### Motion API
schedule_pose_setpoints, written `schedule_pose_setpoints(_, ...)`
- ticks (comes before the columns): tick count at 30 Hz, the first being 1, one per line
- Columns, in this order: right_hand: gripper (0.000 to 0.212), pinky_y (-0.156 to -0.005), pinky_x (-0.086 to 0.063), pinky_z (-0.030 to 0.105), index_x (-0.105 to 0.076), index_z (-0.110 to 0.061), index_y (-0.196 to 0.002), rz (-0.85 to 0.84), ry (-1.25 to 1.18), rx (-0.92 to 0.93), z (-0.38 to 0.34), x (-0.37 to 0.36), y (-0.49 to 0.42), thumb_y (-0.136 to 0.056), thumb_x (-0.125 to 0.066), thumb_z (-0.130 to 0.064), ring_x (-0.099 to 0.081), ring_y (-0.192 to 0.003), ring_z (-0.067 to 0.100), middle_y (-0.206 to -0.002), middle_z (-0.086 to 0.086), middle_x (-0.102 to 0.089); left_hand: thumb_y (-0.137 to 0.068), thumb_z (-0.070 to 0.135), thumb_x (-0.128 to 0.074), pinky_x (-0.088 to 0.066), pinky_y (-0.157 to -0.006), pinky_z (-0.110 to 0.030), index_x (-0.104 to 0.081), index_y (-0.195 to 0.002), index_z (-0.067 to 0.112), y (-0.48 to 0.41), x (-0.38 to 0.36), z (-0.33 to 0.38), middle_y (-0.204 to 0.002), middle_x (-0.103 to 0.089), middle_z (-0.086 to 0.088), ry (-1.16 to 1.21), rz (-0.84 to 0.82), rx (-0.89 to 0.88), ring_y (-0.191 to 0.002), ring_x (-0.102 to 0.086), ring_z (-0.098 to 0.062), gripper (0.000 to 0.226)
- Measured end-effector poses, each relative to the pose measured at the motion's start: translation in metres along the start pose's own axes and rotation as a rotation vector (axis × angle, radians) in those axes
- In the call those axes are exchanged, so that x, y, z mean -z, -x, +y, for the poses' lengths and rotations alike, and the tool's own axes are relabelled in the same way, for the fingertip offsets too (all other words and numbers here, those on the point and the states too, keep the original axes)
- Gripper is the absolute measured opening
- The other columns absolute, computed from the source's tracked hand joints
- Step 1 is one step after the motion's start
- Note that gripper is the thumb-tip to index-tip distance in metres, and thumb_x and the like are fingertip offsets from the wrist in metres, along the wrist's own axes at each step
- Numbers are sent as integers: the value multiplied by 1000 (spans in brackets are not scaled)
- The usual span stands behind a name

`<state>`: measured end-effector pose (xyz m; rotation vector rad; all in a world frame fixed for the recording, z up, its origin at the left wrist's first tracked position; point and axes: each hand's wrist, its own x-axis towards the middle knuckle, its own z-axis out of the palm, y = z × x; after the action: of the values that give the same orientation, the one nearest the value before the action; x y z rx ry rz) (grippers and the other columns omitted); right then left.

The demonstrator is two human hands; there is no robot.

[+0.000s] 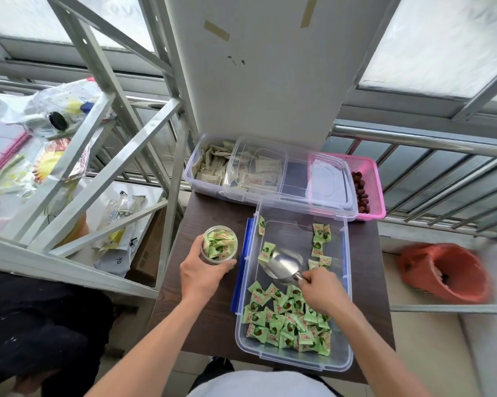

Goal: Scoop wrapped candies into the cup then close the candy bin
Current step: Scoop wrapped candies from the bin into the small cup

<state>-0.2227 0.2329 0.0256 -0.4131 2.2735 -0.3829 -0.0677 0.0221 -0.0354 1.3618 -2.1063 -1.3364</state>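
A small clear cup (220, 243) full of green wrapped candies stands on the dark table, and my left hand (202, 275) grips it from the near side. To its right lies the open clear candy bin (293, 363) with blue clips. Green wrapped candies (287, 319) are heaped at its near end and a few lie scattered farther back. My right hand (323, 292) holds the handle of a metal scoop (284, 265) inside the bin; the scoop bowl looks empty. The bin's clear lid (316, 179) rests across the boxes behind.
A second clear box (195, 179) holding pale sachets sits at the table's far edge. A pink basket (370, 181) of dark red fruit stands at the far right. Metal shelving (121, 156) with bags stands to the left. An orange basket (445, 270) is on the floor at right.
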Motion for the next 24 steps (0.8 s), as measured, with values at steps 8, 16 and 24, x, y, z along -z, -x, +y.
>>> schedule_pose_setpoints(8,28,-50,-34,31,-55,-16,-73,203,-144,16,-9,-31,-42,-100,-48,-18,-53,-58,17,-63,2,-58,-60,39,-97,-43,-95,-22,-52,-138,31,-4,8,-1,-114,-64,12,-29,-88,4,-110,-59,-10,90)
schedule_pose_setpoints(16,33,-54,-34,32,-55,-14,-69,231,-353,-15,-10,-42,-69,-102,-49,-20,-52,-60,20,-64,3,-57,-63,36,-96,-42,-93,-20,-51,-134,35,-2,9,4,-112,-63,15,-24,-95,13,-109,-58,-9,84)
schedule_pose_setpoints(24,21,-52,-33,28,-69,-18,-85,221,-418,132,18,-16,-26,-101,-55,-20,-42,-52,12,-59,-5,-53,-62,38,-96,-42,-95,-20,-50,-139,32,0,10,7,-116,-62,13,-34,-103,30,-112,-58,-9,90)
